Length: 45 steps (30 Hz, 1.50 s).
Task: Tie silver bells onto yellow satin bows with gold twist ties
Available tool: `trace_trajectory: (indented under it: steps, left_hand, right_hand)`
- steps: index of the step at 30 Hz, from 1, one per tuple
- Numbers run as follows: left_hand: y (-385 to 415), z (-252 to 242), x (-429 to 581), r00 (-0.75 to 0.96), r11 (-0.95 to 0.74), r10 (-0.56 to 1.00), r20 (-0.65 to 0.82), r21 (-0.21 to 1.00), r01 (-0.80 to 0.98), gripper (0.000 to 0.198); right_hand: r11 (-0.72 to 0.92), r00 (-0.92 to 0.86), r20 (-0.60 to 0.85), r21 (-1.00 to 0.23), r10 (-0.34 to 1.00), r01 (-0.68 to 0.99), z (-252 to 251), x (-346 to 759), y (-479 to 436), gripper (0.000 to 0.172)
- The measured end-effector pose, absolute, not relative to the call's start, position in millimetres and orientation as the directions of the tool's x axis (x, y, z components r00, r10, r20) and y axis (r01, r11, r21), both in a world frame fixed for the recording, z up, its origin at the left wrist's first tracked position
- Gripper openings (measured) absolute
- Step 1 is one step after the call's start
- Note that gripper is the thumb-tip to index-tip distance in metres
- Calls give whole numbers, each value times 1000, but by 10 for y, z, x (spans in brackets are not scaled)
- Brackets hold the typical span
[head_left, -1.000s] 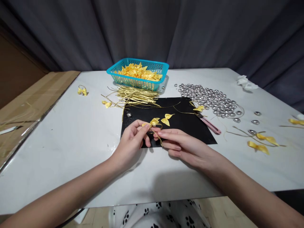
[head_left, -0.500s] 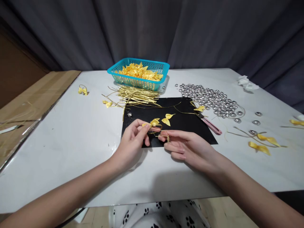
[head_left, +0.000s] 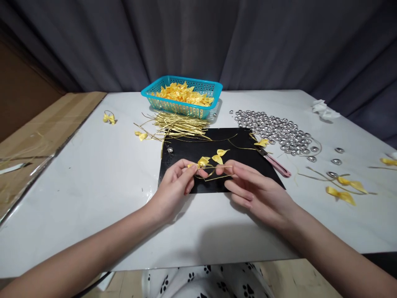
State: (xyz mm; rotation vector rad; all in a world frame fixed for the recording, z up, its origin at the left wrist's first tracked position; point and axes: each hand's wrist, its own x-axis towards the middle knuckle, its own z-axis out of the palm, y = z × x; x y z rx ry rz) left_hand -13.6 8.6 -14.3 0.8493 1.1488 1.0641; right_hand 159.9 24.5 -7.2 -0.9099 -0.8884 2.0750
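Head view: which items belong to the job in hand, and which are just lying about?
Likely in the job:
yellow bow, in the left hand
gold cord, at the right hand
matching supplies: basketed bows, cord pile
probably silver beads
black mat, beneath

Apparently just lying about:
crumpled white tissue
cardboard

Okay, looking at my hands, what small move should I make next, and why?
Perhaps draw the gold cord gently with your right hand: your left hand pinches the yellow bow, and a loop beside it stands open.
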Motion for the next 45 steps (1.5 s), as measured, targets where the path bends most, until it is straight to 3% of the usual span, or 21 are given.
trace_trajectory:
  steps: [2, 4, 7, 9, 16, 23, 29, 34, 45]
  left_hand:
    - [81, -145, -131, 77, 281, 959, -273, 947, -154, 20]
    - [74, -156, -127, 83, 264, 963, -257, 959, -100, 20]
    - [62, -189, -122, 130, 223, 968, -213, 972, -70, 18]
    - [52, -212, -121, 178, 193, 968, -178, 979, -70, 16]
    - [16, -224, -109, 253, 149, 958, -132, 988, -50, 13]
    - [18, -198, -105, 281, 167, 949, -144, 984, -60, 11]
    - [18, -183, -124, 303, 171, 941, -149, 984, -46, 11]
    - [16, -165, -115, 289, 176, 944, -160, 984, -31, 10]
    - [65, -205, -128, 213, 193, 962, -173, 978, -78, 10]
  right_hand:
    - [-512, -547, -305, -813, 780, -277, -46, 1599, 264, 15]
    - [-463, -590, -304, -876, 748, -135, 15, 1603, 289, 15]
    - [-248, -572, -285, -958, 769, 143, 138, 1588, 322, 12]
    - [-128, -543, -238, -964, 806, 233, 197, 1551, 338, 11]
    - [-121, -421, -189, -976, 887, 183, 142, 1382, 393, 11]
    - [-99, -475, -195, -971, 858, 219, 161, 1358, 403, 13]
    - [-144, -303, -218, -958, 928, 250, 27, 1357, 440, 12]
    - [-185, -262, -243, -956, 934, 227, -12, 1380, 406, 14]
    - [18, -401, -30, -993, 916, 115, 111, 1553, 369, 19]
